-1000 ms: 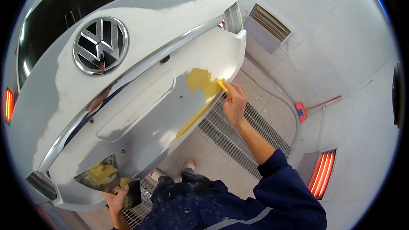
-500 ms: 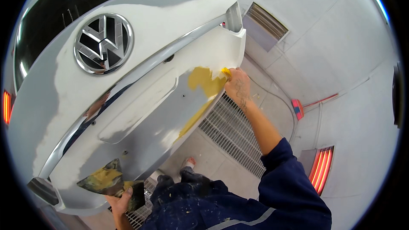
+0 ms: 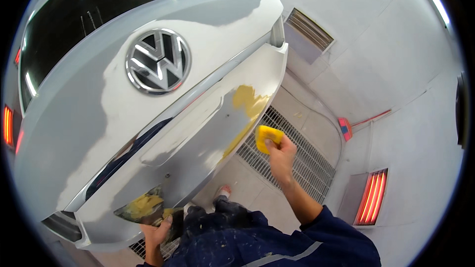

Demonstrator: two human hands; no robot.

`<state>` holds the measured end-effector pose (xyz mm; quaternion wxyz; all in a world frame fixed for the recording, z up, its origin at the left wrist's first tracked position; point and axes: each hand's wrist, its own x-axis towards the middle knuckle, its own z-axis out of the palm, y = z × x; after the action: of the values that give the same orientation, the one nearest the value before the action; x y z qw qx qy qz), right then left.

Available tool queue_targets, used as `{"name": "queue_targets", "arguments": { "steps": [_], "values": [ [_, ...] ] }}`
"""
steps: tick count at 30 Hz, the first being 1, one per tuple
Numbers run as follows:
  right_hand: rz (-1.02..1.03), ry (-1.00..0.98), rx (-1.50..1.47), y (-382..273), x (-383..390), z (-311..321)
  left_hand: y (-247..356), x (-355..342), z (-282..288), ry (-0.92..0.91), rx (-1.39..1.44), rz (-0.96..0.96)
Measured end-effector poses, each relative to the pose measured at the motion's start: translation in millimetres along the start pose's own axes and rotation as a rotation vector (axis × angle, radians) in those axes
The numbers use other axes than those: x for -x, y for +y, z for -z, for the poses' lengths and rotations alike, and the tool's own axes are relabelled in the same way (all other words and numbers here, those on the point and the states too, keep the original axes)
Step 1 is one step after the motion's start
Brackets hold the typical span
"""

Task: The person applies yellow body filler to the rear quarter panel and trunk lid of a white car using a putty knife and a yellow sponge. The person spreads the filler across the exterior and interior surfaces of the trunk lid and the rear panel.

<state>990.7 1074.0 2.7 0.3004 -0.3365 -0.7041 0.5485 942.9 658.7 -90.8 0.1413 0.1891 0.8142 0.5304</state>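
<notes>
My right hand (image 3: 283,159) pinches a yellow plastic spreader (image 3: 268,139) in the air, just off the lower edge of the car's tailgate (image 3: 208,138). A patch of mustard-yellow body filler (image 3: 246,100) lies on the white and grey panel near its right end, and a streak of it runs along the lower edge. At the lower left, my left hand (image 3: 157,231) is closed on a dark, flared putty board (image 3: 127,212), with yellow filler heaped on its wide end. That board is held close in front of the panel; a dark piece shows by the thumb.
Floor grating (image 3: 316,170) runs beside the car. A red broom (image 3: 345,128) leans by the wall, near a glowing red heater (image 3: 373,197). A round chrome badge (image 3: 158,61) and trim strip cross the tailgate. My foot (image 3: 225,191) is below the panel.
My right hand has come away from the panel with the spreader, moving down toward me. The view has shifted, so the car sits farther right and lower. The left hand keeps its hold.
</notes>
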Motion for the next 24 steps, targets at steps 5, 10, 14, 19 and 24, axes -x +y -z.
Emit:
{"name": "queue_targets", "arguments": {
  "steps": [5,10,14,19,24],
  "values": [
    [0.258,-0.472,0.138,-19,80,-30,5,-12,3,-0.052,-0.157,-0.242],
    [0.576,-0.912,0.638,-22,135,-61,5,-12,10,-0.081,-0.012,-0.203],
    [0.458,-0.947,0.869,-32,150,-70,-3,-5,27,-0.06,0.312,-0.033],
    [0.43,-0.999,1.061,-52,141,-68,28,25,104,0.124,0.472,0.028],
    [0.488,-0.962,1.177,-50,140,-72,32,67,177,0.231,0.339,-0.164]
  ]
}}
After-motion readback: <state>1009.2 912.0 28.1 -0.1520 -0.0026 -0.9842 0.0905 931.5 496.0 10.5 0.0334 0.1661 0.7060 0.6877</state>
